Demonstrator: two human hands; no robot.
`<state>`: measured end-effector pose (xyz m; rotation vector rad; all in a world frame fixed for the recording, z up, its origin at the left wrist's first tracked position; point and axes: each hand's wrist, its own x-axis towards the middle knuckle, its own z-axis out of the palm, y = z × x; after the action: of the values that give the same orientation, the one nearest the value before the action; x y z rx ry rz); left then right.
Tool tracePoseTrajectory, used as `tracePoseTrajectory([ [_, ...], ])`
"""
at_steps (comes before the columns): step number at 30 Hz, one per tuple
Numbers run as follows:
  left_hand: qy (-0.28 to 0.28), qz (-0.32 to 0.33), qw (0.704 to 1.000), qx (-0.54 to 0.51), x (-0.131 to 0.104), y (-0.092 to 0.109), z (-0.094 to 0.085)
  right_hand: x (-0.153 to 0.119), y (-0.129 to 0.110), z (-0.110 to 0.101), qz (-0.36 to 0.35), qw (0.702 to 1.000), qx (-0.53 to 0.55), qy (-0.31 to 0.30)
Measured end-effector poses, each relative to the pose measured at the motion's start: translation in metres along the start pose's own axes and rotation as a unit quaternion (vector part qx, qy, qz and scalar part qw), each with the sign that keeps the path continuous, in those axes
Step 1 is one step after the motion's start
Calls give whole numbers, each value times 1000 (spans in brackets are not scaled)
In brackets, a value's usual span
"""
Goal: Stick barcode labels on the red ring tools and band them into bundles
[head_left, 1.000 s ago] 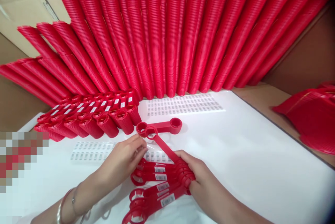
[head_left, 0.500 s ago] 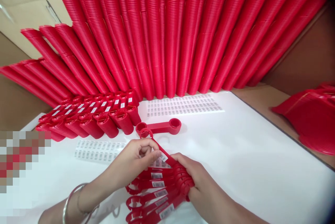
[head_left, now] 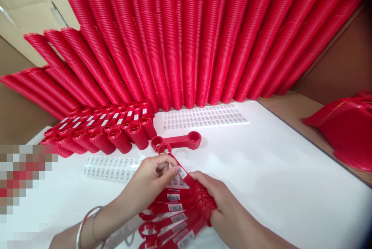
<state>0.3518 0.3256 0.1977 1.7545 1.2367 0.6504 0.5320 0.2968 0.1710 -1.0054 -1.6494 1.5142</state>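
Observation:
My right hand (head_left: 216, 198) grips one end of a fanned bundle of flat red plastic wrenches (head_left: 174, 212), most of them bearing white barcode labels. The top wrench (head_left: 176, 163) of the fan points away from me. My left hand (head_left: 152, 177) pinches a small white barcode label (head_left: 182, 172) against that top wrench with thumb and fingers. One more red wrench (head_left: 177, 140) lies flat on the white table (head_left: 261, 171) just beyond my hands.
Long stacks of red ribbed parts (head_left: 186, 35) lean fan-like across the back. Short labelled stacks (head_left: 104, 128) lie at left. Label sheets lie at the back centre (head_left: 203, 116) and by my left hand (head_left: 112, 164). More red parts (head_left: 345, 128) sit at right. Cardboard (head_left: 26, 0) stands behind.
My left hand has moved from the top wrench's ring end down to its middle, and a white label now sits under its fingers. The right hand kept its grip.

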Motion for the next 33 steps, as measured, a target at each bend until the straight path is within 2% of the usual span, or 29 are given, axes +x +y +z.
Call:
tracePoseTrajectory([
  [3,62,80,982,159,-5,-1,6,-1,-2,0,-5,1000,-3,-1],
  [7,134,212,890,380,-9,-4,13,-1,-2,0,-15,1000,0,-3],
  [8,149,229,871,407,-9,-5,14,-2,-2,0,-15,1000,-5,-3],
  [10,172,244,855,425,-8,-5,13,-2,-2,0,-22,1000,-12,-4],
  [13,183,229,866,405,-4,-5,8,-3,-4,-1,-38,999,0,-3],
  [15,158,197,898,361,-1,-4,1,-3,-5,-2,-34,999,18,-8],
  [18,92,139,958,233,4,-4,-11,-4,-6,-3,-23,999,38,-22],
  [20,64,122,975,173,3,-5,-18,-6,-4,-4,-21,999,44,-25],
  [23,42,111,978,169,-7,-10,-26,-8,2,-4,-30,999,8,-21],
  [25,11,95,980,176,-21,-15,-27,-10,8,-4,-62,995,-82,-12],
  [27,-18,83,979,183,-39,-20,-26,-12,15,-3,-108,973,-205,11],
  [29,-29,77,978,193,-59,-25,-22,-14,21,-1,-146,938,-312,33],
  [31,-26,79,974,211,-79,-27,-17,-14,24,1,-166,913,-371,44],
  [33,-29,95,968,231,-94,-27,-9,-14,25,4,-160,904,-393,50],
])
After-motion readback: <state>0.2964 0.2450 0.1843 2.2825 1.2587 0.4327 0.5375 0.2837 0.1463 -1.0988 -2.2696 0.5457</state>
